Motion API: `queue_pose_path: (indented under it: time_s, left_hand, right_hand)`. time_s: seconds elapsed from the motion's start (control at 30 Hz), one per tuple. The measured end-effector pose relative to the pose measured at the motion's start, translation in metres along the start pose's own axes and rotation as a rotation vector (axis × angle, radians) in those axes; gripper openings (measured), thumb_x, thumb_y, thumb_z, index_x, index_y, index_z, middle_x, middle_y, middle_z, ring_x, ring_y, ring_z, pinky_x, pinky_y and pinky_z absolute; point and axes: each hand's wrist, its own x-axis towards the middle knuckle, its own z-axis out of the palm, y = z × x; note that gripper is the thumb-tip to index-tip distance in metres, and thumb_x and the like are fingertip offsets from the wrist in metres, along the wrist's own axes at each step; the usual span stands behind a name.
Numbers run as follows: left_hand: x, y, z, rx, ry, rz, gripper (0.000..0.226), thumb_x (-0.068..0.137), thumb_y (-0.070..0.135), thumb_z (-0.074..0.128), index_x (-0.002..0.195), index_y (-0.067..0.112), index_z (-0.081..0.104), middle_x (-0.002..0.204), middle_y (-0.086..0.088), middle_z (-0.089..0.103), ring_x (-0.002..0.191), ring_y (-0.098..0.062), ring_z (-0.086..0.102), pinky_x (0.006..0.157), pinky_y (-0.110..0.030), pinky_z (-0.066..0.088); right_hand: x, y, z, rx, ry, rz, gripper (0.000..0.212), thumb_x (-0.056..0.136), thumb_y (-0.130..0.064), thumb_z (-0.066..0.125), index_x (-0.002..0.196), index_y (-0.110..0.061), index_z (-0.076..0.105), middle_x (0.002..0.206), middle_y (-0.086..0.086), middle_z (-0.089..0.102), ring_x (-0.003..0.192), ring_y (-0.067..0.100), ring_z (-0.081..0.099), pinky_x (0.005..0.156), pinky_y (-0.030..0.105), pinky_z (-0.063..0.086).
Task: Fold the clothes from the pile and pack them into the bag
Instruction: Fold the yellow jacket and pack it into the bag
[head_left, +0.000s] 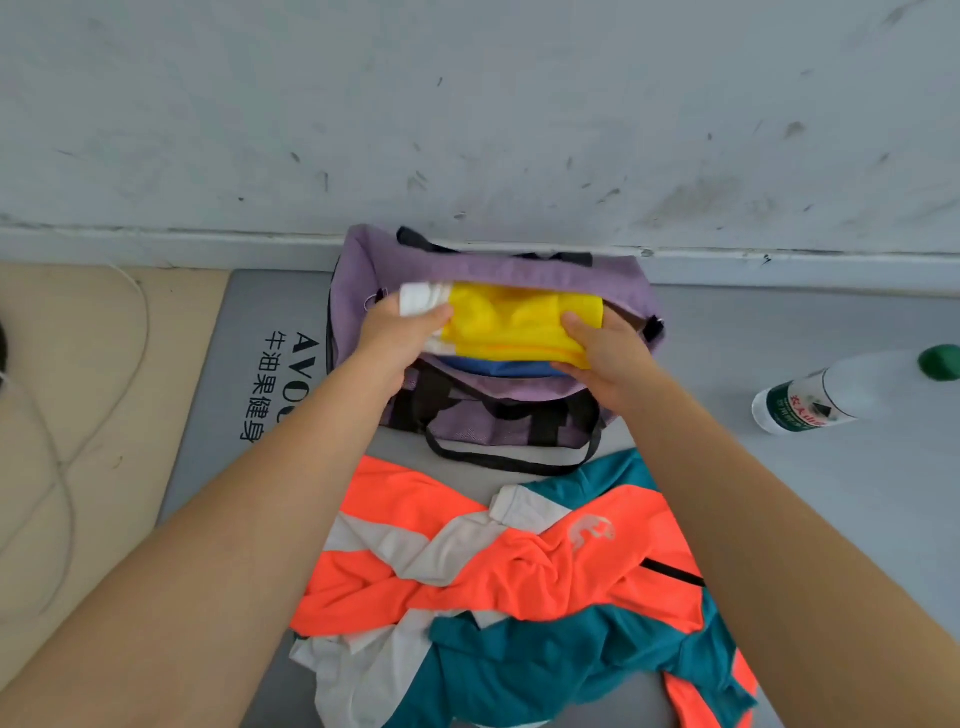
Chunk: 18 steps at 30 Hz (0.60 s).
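Holding a folded yellow garment (524, 325) over the open purple duffel bag (498, 270) at the frame's centre, the left hand (400, 332) and right hand (602, 353) grip its two ends with curled fingers. Something blue already lies inside. An orange, teal and white pile (509, 587) below remains unfolded.

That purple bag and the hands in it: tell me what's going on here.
A person is packing clothes. Both hands, the left hand and the right hand, grip a folded yellow garment with a white end at the open top of the purple bag. Something blue already lies inside, under it. In front of the bag, a crumpled pile of orange, teal and white clothes lies on the grey mat, not yet folded. A plastic bottle lies on its side to the right.
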Motion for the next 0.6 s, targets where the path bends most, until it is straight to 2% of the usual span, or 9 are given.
queue_pose_path:
  time_s: [0.07, 0.1, 0.2, 0.27, 0.3, 0.4, 0.5, 0.53, 0.6]
  left_hand:
    - [0.003, -0.002, -0.005, 0.100, 0.076, 0.142, 0.023, 0.086, 0.014, 0.074, 0.108, 0.017, 0.066, 0.097, 0.002, 0.070, 0.077, -0.005, 0.069, 0.061, -0.018, 0.056]
    - [0.004, -0.005, -0.008, 0.245, 0.096, 0.170, 0.026, 0.087, 0.020, 0.073, 0.112, 0.016, 0.066, 0.101, 0.001, 0.069, 0.084, -0.009, 0.069, 0.070, -0.021, 0.056]
    - [0.004, -0.021, -0.019, 0.957, 0.063, 0.214, 0.049, 0.091, 0.050, 0.058, 0.121, 0.011, 0.057, 0.112, -0.009, 0.066, 0.107, -0.031, 0.061, 0.088, -0.038, 0.046]
    - [0.001, -0.028, -0.023, 1.331, 0.044, 0.338, 0.064, 0.089, 0.065, 0.046, 0.124, 0.011, 0.050, 0.114, -0.015, 0.066, 0.106, -0.034, 0.059, 0.088, -0.042, 0.036]
    - [-0.001, -0.030, -0.024, 1.418, 0.048, 0.426, 0.068, 0.089, 0.069, 0.042, 0.122, 0.010, 0.049, 0.111, -0.016, 0.067, 0.102, -0.033, 0.060, 0.087, -0.042, 0.033]
    - [-0.010, -0.032, -0.029, 1.490, 0.096, 0.622, 0.073, 0.086, 0.075, 0.040, 0.110, 0.007, 0.053, 0.100, -0.015, 0.067, 0.093, -0.032, 0.058, 0.082, -0.043, 0.032]
    - [-0.025, -0.027, -0.030, 1.463, 0.135, 0.712, 0.074, 0.081, 0.079, 0.037, 0.100, 0.008, 0.050, 0.093, -0.012, 0.064, 0.089, -0.031, 0.056, 0.081, -0.043, 0.032]
    - [-0.030, -0.024, -0.031, 1.423, 0.143, 0.737, 0.073, 0.079, 0.078, 0.038, 0.099, 0.009, 0.049, 0.093, -0.009, 0.064, 0.089, -0.030, 0.056, 0.082, -0.043, 0.032]
    - [-0.040, -0.017, -0.033, 1.326, 0.171, 0.776, 0.069, 0.078, 0.075, 0.044, 0.102, 0.011, 0.050, 0.093, -0.003, 0.063, 0.090, -0.028, 0.056, 0.084, -0.041, 0.032]
  right_hand:
    - [0.004, 0.003, 0.001, -0.072, 0.025, -0.100, 0.021, 0.097, -0.023, 0.058, 0.118, -0.020, 0.056, 0.108, -0.001, 0.063, 0.108, 0.025, 0.059, 0.078, 0.036, 0.055]
    - [0.005, 0.005, 0.001, -0.220, 0.076, -0.125, 0.024, 0.096, -0.029, 0.059, 0.117, -0.017, 0.057, 0.105, -0.001, 0.062, 0.108, 0.026, 0.058, 0.082, 0.036, 0.051]
    - [0.009, 0.019, -0.003, -0.705, 0.189, -0.228, 0.043, 0.092, -0.042, 0.061, 0.118, -0.008, 0.056, 0.101, 0.003, 0.059, 0.100, 0.025, 0.057, 0.078, 0.033, 0.041]
    - [0.008, 0.026, -0.007, -0.894, 0.185, -0.354, 0.048, 0.090, -0.046, 0.061, 0.118, -0.007, 0.053, 0.101, 0.006, 0.058, 0.095, 0.024, 0.055, 0.075, 0.034, 0.040]
    - [0.007, 0.028, -0.011, -1.025, 0.188, -0.411, 0.051, 0.089, -0.050, 0.060, 0.116, -0.007, 0.051, 0.103, 0.008, 0.058, 0.097, 0.027, 0.054, 0.074, 0.036, 0.040]
    - [0.003, 0.033, -0.027, -1.407, 0.193, -0.468, 0.072, 0.083, -0.068, 0.054, 0.118, -0.006, 0.049, 0.118, 0.016, 0.055, 0.111, 0.034, 0.050, 0.085, 0.045, 0.044]
    - [-0.002, 0.026, -0.039, -1.561, 0.157, -0.386, 0.088, 0.076, -0.080, 0.049, 0.123, -0.005, 0.051, 0.128, 0.018, 0.054, 0.119, 0.035, 0.050, 0.095, 0.047, 0.044]
    - [-0.003, 0.020, -0.042, -1.576, 0.141, -0.417, 0.086, 0.077, -0.079, 0.049, 0.118, -0.005, 0.056, 0.124, 0.018, 0.057, 0.117, 0.034, 0.050, 0.096, 0.045, 0.045]
    - [-0.008, 0.006, -0.045, -1.491, 0.105, -0.555, 0.072, 0.079, -0.074, 0.052, 0.089, -0.004, 0.067, 0.095, 0.015, 0.063, 0.100, 0.032, 0.054, 0.086, 0.037, 0.044]
